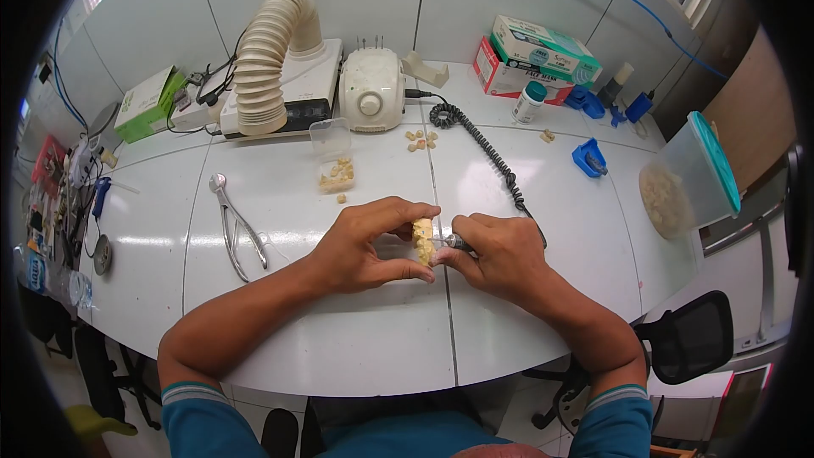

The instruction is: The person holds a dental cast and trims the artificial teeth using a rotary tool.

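My left hand grips a yellowish dental plaster model between thumb and fingers, above the white table. In my right hand is a rotary handpiece, its thin tip pointing left at the model. Whether the tip touches the model I cannot tell. A black coiled cord runs from behind my right hand up to the white control unit. Small tooth-like pieces lie in front of that unit. More of them fill a clear plastic box beyond my left hand.
Metal pliers lie left of my left forearm. A ribbed suction hose arches down at the back. Mask boxes, a white bottle and a blue case stand at the back right. A tub with a teal lid is at the right edge.
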A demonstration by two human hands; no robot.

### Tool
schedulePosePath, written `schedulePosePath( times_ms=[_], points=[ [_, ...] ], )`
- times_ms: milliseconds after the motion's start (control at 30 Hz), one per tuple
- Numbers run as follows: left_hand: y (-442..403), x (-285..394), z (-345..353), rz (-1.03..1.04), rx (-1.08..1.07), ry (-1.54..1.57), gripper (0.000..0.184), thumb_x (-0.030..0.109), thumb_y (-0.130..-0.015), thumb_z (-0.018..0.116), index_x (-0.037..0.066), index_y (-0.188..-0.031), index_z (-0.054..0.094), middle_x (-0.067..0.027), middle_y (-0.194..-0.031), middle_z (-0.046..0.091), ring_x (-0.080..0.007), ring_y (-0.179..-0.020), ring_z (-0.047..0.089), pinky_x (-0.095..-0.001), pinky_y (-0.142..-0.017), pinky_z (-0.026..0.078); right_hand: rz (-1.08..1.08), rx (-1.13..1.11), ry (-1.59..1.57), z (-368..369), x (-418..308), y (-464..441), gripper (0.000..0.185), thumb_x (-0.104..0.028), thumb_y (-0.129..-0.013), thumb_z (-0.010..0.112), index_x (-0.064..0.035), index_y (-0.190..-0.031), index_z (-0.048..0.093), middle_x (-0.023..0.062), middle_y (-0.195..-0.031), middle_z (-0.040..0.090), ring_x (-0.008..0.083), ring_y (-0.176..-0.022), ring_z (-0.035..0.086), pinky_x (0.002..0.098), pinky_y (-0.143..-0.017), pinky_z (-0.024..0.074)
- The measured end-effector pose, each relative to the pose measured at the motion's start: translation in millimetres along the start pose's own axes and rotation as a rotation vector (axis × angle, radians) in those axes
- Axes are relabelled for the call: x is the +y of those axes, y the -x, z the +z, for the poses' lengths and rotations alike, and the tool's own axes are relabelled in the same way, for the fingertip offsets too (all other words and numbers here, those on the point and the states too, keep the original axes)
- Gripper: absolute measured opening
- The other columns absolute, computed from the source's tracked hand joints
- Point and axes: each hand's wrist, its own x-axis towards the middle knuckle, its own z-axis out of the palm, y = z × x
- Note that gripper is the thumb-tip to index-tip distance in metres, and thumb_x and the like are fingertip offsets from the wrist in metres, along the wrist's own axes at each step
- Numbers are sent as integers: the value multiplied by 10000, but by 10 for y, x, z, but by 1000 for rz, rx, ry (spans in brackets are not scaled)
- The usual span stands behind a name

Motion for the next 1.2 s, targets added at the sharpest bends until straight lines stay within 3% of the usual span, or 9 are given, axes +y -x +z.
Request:
schedulePosePath(
  times_ms=[233,533,633,733,1200],
  points=[
    [-5,32,-12,20,0,-24,762,303,-831,996,60,-1477,675,-138,-1175,742,-270,-1057,786,-389,-978,665,-3,-20,-2,-20,-22,1,458,-542,-968,800,-100,-910,694,58,-724,694,275,-569,677,410,-480,462],
    [0,-2,2,6,16,-28,825,330,-778,1030,62,-1477,683,-131,-1228,763,-237,-1104,765,-366,-957,648,21,-1,-27,13,-7,1,460,-539,-966,802,-98,-916,680,67,-753,710,285,-602,692,416,-499,472],
    [-3,24,-7,25,11,-30,765,312,-828,997,62,-1477,678,-139,-1189,741,-267,-1057,784,-389,-979,664,2,-14,-29,5,-5,-1,463,-541,-973,796,-97,-914,683,69,-746,708,283,-600,692,416,-497,472],
    [5,-6,10,6,15,-18,815,331,-776,1030,64,-1468,691,-133,-1224,765,-240,-1089,769,-367,-945,653,0,-29,-25,-2,-6,-1,465,-543,-983,786,-95,-912,686,70,-736,705,280,-599,694,414,-495,470],
    [5,4,-10,-8,19,-106,791,366,-776,1031,72,-1439,716,-117,-1149,773,-217,-986,767,-344,-866,641,15,-21,-18,-16,-18,-9,443,-510,-968,807,-91,-913,676,75,-756,704,283,-638,706,421,-518,481]
  ],
)
